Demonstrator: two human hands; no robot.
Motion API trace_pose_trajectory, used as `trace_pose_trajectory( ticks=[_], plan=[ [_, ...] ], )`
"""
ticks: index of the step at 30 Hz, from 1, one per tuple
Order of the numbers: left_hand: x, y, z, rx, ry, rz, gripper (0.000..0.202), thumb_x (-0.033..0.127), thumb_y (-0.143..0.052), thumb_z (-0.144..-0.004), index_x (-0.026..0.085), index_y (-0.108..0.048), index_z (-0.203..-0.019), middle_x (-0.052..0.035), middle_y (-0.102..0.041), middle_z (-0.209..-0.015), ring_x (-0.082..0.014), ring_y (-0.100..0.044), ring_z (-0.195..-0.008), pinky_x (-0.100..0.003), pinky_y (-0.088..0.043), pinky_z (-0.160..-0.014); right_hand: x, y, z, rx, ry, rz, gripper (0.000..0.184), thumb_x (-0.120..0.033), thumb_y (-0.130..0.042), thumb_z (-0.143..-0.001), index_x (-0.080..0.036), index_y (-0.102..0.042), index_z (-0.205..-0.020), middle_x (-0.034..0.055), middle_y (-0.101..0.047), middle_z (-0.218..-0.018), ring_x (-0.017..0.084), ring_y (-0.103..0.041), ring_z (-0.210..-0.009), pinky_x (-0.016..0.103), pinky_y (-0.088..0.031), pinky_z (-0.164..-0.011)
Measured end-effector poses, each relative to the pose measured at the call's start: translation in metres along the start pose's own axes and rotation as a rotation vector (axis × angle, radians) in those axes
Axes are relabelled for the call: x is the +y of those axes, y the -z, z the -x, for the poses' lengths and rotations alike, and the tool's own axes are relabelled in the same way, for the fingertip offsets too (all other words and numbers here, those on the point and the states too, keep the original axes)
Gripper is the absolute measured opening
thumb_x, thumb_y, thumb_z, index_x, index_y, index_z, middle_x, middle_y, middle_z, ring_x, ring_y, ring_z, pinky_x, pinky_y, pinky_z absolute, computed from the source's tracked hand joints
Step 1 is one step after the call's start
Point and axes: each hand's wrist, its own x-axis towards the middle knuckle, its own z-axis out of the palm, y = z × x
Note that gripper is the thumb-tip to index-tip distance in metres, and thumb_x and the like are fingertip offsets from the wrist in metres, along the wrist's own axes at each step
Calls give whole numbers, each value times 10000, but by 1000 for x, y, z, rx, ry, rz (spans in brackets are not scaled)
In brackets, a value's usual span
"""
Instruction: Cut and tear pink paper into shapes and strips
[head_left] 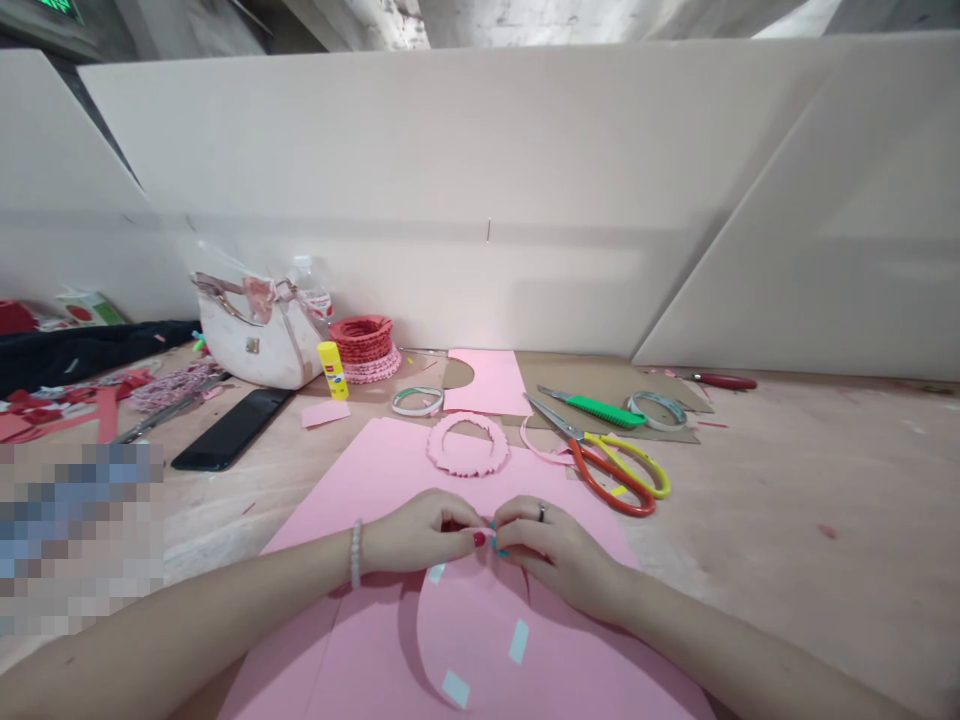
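Observation:
My left hand [424,535], with a beaded bracelet at the wrist, pinches the upper edge of a curved pink paper piece [472,640]. Close against it, my right hand [551,550], wearing a ring, has its fingertips closed on the same edge. Several pale tape strips [519,641] are stuck on this piece. Fingers hide the exact spot that they grip. Under both hands lie large pink paper sheets [345,470]. Just beyond my fingers rests a pink paper ring [495,458] with a frilled edge.
Right of the ring lie scissors [611,480], a green-handled knife [607,410] and a tape roll [660,410]. On the left are a black phone [232,430], a yellow glue stick [332,370], stacked red and pink rings [364,345] and a white handbag [262,345]. White panels [450,150] stand behind.

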Motion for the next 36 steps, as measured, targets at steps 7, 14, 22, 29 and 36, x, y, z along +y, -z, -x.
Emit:
trace_pose_trajectory(
  ticks=[7, 14, 22, 29, 36],
  plan=[
    [-2, 0, -1, 5, -1, -17, 290, 308, -466, -851, 101, -608, -708, 4, -470, -643, -97, -397, -614, -185, -336, -569, 0, 0, 0, -2, 6, 11, 169, -181, -495, -870, -210, -660, -891, 64, -627, -883, 140, -584, -853, 255, -481, -734],
    [-1, 0, -1, -5, -17, -60, 288, 302, -465, -848, 101, -639, -737, 7, -488, -645, -93, -412, -614, -176, -347, -577, -1, 1, 0, -23, -8, 0, 184, -161, -486, -861, -217, -660, -887, 55, -617, -864, 135, -580, -826, 241, -477, -706],
    [1, -1, 0, 1, -20, -65, 289, 296, -456, -848, 103, -612, -699, 11, -459, -631, -92, -401, -607, -178, -337, -570, -3, 2, -2, -23, 8, 1, 192, -135, -470, -853, -208, -647, -867, 55, -621, -855, 130, -578, -800, 246, -478, -690],
    [3, -1, 0, -1, -15, -35, 287, 302, -466, -840, 105, -589, -671, 16, -441, -618, -89, -394, -598, -177, -320, -549, -3, 2, -3, -20, 37, 6, 196, -134, -451, -862, -206, -630, -895, 57, -624, -854, 130, -576, -792, 246, -480, -689],
    [1, -1, 0, -11, -27, -44, 224, 234, -464, -827, 108, -580, -682, 19, -456, -631, -89, -405, -607, -181, -322, -561, -4, 1, -4, -9, 55, 16, 196, -97, -463, -839, -191, -631, -873, 53, -623, -837, 127, -571, -767, 236, -476, -672]
  ],
)
